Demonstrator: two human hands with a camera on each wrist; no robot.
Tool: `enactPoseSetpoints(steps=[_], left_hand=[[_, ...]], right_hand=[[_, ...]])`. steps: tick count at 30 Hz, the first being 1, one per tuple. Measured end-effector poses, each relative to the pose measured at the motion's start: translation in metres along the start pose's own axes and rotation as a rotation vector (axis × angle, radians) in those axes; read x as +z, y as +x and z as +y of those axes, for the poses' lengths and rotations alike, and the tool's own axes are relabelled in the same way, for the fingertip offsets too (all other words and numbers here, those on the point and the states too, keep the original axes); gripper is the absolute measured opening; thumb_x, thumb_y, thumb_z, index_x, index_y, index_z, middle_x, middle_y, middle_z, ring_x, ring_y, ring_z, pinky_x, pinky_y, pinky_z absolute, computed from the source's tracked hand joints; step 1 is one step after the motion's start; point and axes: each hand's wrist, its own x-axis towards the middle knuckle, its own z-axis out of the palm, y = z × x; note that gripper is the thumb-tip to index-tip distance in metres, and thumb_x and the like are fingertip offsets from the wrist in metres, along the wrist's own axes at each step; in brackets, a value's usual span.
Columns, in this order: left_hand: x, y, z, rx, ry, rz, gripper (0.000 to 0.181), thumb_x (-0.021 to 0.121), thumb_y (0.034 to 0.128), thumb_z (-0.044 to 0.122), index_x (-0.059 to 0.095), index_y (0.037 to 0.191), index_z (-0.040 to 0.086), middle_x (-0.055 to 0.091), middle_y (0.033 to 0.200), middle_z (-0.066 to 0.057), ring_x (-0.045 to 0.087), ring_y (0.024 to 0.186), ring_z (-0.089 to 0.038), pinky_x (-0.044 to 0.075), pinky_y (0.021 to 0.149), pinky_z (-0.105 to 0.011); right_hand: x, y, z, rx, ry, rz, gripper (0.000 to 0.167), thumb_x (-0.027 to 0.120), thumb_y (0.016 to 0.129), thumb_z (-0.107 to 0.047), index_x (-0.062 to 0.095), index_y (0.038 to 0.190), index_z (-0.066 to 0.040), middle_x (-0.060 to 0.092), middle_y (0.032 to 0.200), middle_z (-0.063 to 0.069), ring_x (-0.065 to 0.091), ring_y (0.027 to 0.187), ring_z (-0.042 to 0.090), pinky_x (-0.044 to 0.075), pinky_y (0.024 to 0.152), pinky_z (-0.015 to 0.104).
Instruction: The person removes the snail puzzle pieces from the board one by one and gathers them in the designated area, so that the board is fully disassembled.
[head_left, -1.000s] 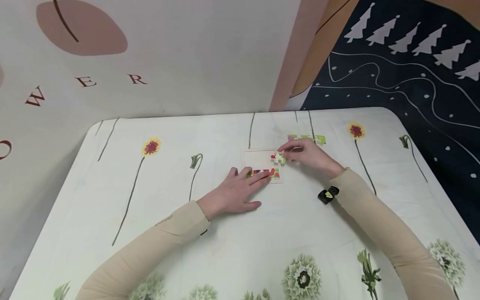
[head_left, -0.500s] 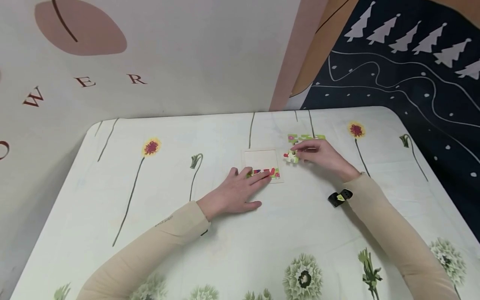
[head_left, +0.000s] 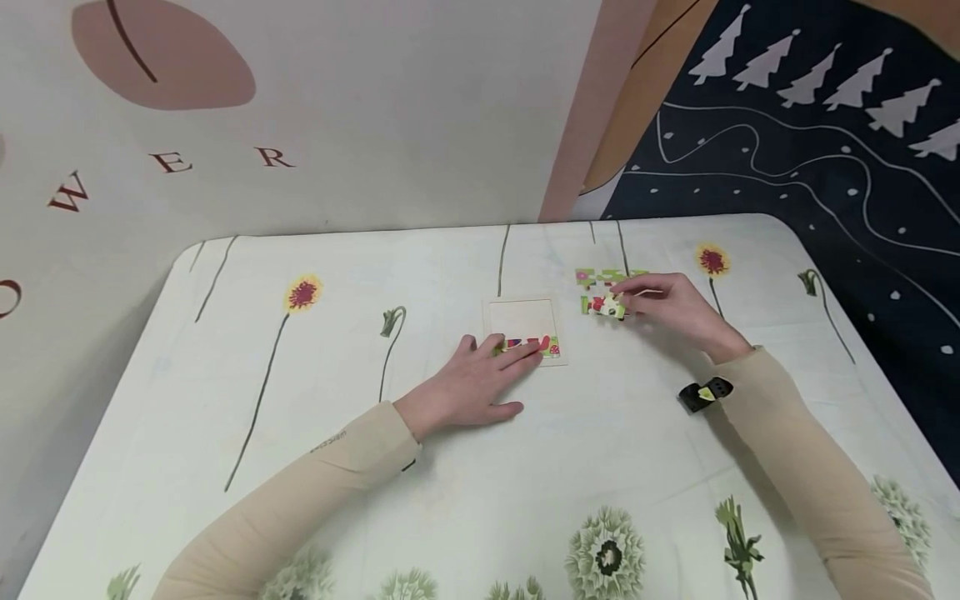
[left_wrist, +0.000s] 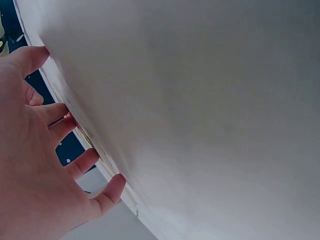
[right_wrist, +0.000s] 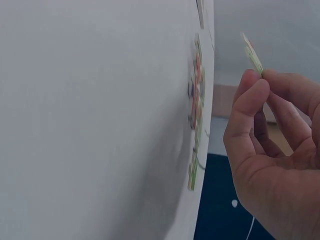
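Observation:
In the head view my left hand (head_left: 476,383) lies with fairly straight, spread fingers over the near part of a small puzzle tray (head_left: 521,315). Puzzle pieces (head_left: 553,346) with red and green print show along the tray's near side, partly under those fingers. To the right of the tray, my right hand (head_left: 678,310) pinches a puzzle piece (right_wrist: 254,56) between thumb and fingertips, raised off the table in the right wrist view. Loose puzzle pieces (head_left: 588,275) lie just beyond and beneath it, some hidden by the hand.
A white cloth printed with flowers covers the table (head_left: 420,517). Behind it stands a pale wall (head_left: 390,125), with a dark fabric with white trees (head_left: 772,167) at the right. A black device (head_left: 705,394) sits at the right wrist.
My right hand has moved right, carrying the puzzle piece from above the tray's right edge to over the loose pieces. The left hand has stayed in place.

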Motion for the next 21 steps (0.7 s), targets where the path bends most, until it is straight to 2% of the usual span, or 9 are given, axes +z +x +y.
enactPoseSetpoints(steps=[4,13,21], left_hand=[[0.001,0.0,0.0,-0.001,0.007,-0.004,0.072,0.049,0.0956,0.05,0.023,0.155,0.021,0.018,0.16,0.006,0.03,0.132,-0.028,0.032,0.089,-0.046],[0.0,0.0,0.001,-0.009,-0.007,-0.011,0.072,0.05,0.0956,0.05,0.022,0.155,0.021,0.017,0.16,0.006,0.028,0.134,-0.029,0.031,0.093,-0.049],[-0.001,0.0,0.002,-0.011,-0.003,-0.018,0.072,0.049,0.0959,0.049,0.022,0.156,0.021,0.017,0.16,0.006,0.028,0.135,-0.031,0.031,0.093,-0.049]], right_hand=[[-0.005,-0.002,0.002,0.011,0.004,0.037,0.028,0.066,0.093,-0.014,0.068,0.117,0.0,0.065,0.111,0.005,0.064,0.085,0.019,0.051,0.071,0.028],[-0.017,-0.004,0.009,0.024,-0.059,0.071,0.027,0.063,0.095,-0.014,0.067,0.118,0.0,0.063,0.111,0.005,0.061,0.08,0.021,0.049,0.07,0.027],[-0.031,-0.004,0.017,0.012,-0.112,0.055,0.031,0.059,0.098,-0.013,0.063,0.122,0.004,0.061,0.111,0.008,0.056,0.079,0.019,0.047,0.067,0.024]])
